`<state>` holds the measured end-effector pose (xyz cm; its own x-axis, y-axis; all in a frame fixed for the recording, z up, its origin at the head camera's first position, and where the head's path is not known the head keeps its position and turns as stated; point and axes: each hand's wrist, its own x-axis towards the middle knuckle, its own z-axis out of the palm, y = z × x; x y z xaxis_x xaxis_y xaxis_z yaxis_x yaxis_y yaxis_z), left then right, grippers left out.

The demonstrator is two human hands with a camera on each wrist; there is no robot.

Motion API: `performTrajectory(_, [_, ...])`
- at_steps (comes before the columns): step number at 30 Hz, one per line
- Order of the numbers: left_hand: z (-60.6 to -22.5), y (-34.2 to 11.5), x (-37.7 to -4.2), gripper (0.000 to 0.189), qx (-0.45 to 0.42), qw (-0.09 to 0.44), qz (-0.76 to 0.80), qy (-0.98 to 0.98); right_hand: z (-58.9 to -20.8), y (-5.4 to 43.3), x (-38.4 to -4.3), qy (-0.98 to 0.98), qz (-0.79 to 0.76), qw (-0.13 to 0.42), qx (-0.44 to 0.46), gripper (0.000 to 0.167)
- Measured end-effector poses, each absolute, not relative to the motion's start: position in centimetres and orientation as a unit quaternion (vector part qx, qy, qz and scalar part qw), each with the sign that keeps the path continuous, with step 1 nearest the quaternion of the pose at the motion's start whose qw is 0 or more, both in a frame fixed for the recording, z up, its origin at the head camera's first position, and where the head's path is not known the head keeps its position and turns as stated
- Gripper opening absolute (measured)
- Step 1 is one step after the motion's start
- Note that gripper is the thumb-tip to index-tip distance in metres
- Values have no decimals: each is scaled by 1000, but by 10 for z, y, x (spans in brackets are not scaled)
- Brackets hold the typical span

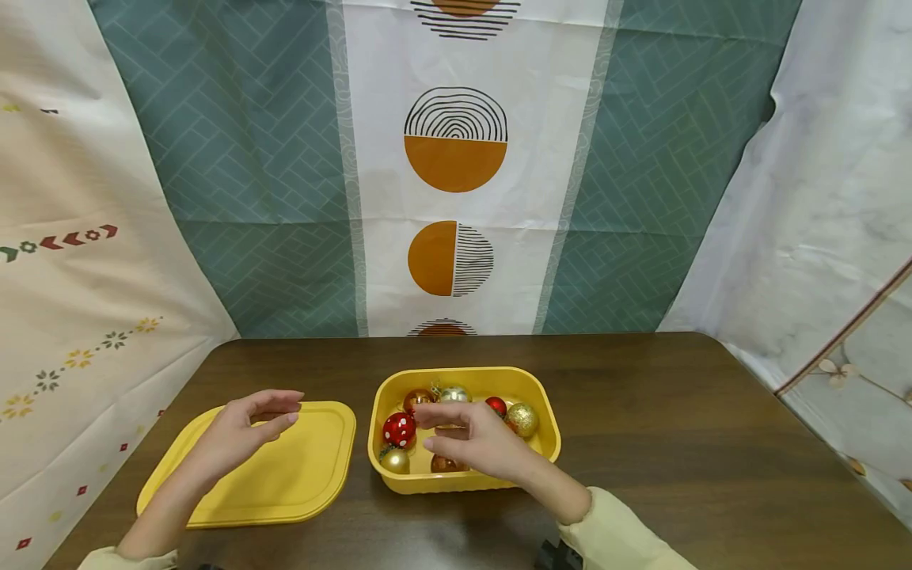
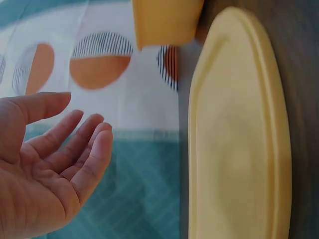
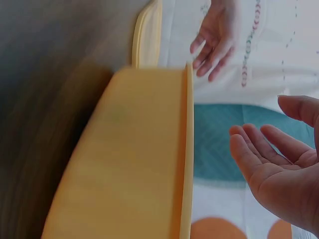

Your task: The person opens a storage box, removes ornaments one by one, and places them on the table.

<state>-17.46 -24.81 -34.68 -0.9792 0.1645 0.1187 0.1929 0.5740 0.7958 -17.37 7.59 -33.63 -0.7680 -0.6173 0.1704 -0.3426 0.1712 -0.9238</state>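
A yellow bin holds several Christmas baubles: a red one with white dots, a gold one, a glittery gold one, a silver one and some copper ones. Above the bin hovers my right hand, fingers relaxed, holding nothing; it hides part of the contents. To the left lies a flat yellow lid on the table. My left hand is raised over that lid, loosely curved and without anything in it. The left wrist view shows its palm apart from the lid.
Both the bin and lid rest on a dark wooden table. A patterned curtain hangs behind its far edge. Pale printed cloths hang at the left and right sides.
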Motion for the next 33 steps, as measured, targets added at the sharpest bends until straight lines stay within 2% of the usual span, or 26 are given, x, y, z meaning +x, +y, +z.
performTrajectory(15, [-359,-187,-183,43,-98,-1,-480,-872,-352,142,-198,816,-510,68,-263,44])
performTrajectory(33, [-373,-156,-193,49,-57,-44,-502,-862,-359,160,-209,889,-359,36,-284,44])
